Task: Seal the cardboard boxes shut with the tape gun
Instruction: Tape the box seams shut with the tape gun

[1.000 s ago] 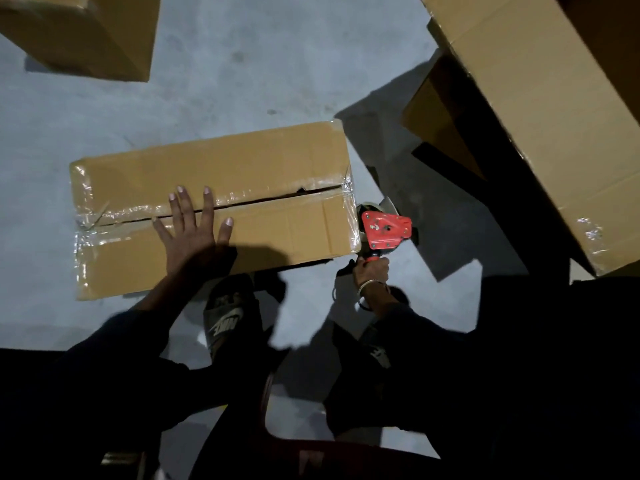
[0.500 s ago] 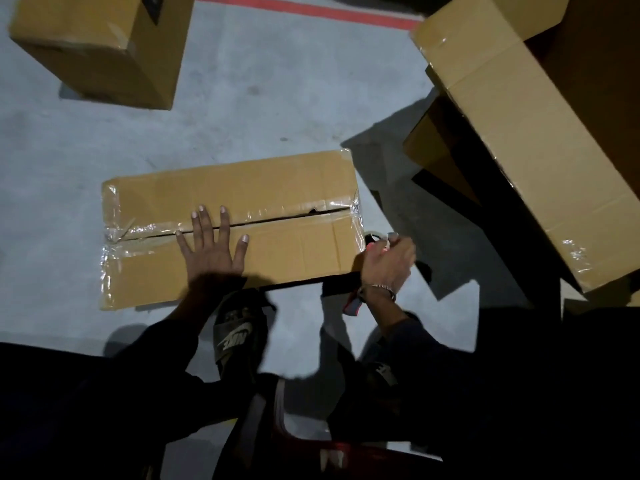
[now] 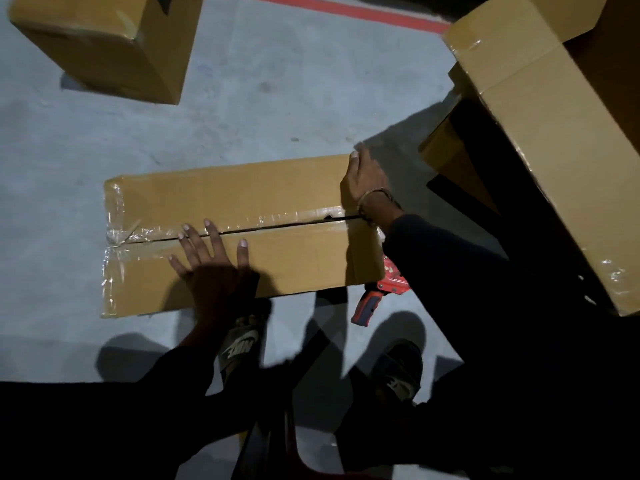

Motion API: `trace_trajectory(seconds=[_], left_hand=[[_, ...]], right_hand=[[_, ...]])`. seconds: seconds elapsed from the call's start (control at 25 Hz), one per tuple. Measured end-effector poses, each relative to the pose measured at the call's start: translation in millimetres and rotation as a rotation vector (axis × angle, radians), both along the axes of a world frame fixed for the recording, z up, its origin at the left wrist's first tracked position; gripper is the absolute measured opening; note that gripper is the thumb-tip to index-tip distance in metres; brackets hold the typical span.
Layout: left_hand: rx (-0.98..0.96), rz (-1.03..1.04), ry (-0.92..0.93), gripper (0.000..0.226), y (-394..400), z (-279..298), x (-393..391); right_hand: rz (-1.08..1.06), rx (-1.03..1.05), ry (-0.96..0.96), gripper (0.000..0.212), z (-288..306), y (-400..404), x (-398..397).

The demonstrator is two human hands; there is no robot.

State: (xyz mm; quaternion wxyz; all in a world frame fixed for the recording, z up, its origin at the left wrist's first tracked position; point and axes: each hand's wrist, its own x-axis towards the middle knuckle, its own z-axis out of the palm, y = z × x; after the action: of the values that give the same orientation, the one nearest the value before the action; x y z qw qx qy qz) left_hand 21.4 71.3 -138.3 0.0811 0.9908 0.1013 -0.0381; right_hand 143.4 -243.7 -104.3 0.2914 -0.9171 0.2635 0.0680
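Head view: a person's left hand [image 3: 211, 261] presses flat, fingers spread, on the long cardboard box [image 3: 242, 233] on the floor [image 3: 277, 109], while the right hand [image 3: 363, 183] grips its far right corner. The red tape gun [image 3: 384, 289] lies loose beside the box's right end. Tape seems wrinkled along the seam; turning the box could peel it or knock the gun.

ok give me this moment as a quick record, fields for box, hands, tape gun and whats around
box: long cardboard box flat on the floor, centre seam taped
left hand: left hand flat on the box top, fingers spread
right hand: right hand grips the box's right end
tape gun: red tape gun on the floor by the box's right end, unheld
around: other boxes far left and right
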Motion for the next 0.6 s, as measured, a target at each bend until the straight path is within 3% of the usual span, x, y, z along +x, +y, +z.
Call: trace_trajectory(seconds=[0.16, 0.44, 0.52, 0.6], left_hand=[[0.012, -0.004, -0.016, 0.077, -2.4, 3.0, 0.9], [0.045, -0.038, 0.0, 0.073, -3.1, -2.3, 0.8], [0.067, -0.207, 0.048, 0.074, -17.0, -2.9, 7.5], [0.094, -0.507, 0.109, 0.077, -43.6, 1.1, 9.1]], right_hand=[[-0.091, 0.08, -0.002, 0.067, 2.6, 4.6, -37.8], [-0.278, -0.08, 0.044, 0.064, -2.4, 44.6, -170.2], [-0.253, -0.028, 0.02, 0.059, -4.0, 41.3, -170.5], [-0.225, 0.015, 0.017, 0.056, -4.2, 36.0, -169.1]])
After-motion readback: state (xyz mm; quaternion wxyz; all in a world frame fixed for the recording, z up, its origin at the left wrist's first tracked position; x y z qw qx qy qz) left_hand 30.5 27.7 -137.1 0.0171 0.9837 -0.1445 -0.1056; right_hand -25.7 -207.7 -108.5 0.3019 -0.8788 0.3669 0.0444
